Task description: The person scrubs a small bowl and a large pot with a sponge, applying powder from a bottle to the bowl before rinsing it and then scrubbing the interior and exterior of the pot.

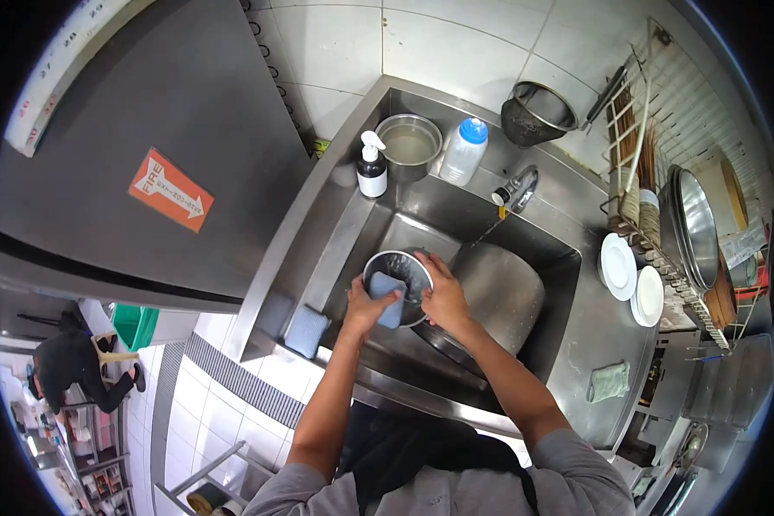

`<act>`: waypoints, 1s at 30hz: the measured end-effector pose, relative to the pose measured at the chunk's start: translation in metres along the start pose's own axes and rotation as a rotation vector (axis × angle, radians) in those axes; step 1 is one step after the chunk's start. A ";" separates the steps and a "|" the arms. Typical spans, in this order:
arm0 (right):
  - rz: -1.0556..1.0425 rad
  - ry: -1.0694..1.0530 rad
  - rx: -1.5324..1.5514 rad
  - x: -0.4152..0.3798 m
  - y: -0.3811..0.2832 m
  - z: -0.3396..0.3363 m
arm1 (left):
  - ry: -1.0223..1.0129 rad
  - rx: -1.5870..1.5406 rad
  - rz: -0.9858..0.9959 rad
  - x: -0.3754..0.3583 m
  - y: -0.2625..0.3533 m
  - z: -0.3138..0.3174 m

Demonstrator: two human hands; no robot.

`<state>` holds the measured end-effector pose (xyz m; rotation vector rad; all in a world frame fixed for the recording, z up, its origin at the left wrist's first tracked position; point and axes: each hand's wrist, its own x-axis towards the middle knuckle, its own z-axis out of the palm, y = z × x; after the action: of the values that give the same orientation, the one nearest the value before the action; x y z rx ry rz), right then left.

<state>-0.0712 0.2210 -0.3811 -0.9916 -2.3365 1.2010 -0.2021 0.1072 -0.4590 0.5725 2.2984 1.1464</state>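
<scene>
Over the sink (568, 284), my left hand (368, 308) grips a blue sponge (390, 303) against the near left rim of a round metal container (397, 263). My right hand (443, 292) is wrapped round the right side of that container, whose mouth faces up toward me. A large stainless steel pot (499, 288) lies tipped in the basin, to the right of and below my right hand. From the faucet (518, 189) a thin stream of water seems to run down toward the pot.
On the back ledge are a pump bottle (372, 172), a metal pot of cloudy liquid (410, 142), a blue-capped bottle (464, 153) and a strainer (537, 116). A second sponge (306, 331) rests front left. White plates (618, 267) and a cloth (608, 383) lie right. A person (69, 365) bends at far left.
</scene>
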 end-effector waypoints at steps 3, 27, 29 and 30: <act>0.140 -0.128 0.071 0.014 -0.008 0.003 | -0.081 -0.127 -0.119 0.017 -0.015 -0.012; 0.268 1.027 -0.193 0.236 0.048 -0.022 | -0.337 -0.445 -0.189 0.053 -0.037 -0.025; 0.049 0.830 -0.155 0.194 0.007 -0.030 | -0.321 -0.453 -0.157 0.057 -0.034 -0.024; 0.059 0.810 -0.160 0.176 -0.013 -0.038 | -0.313 -0.496 -0.157 0.058 -0.028 -0.025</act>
<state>-0.1783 0.3629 -0.3518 -1.2970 -1.7641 0.4725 -0.2667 0.1095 -0.4832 0.3433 1.6798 1.3735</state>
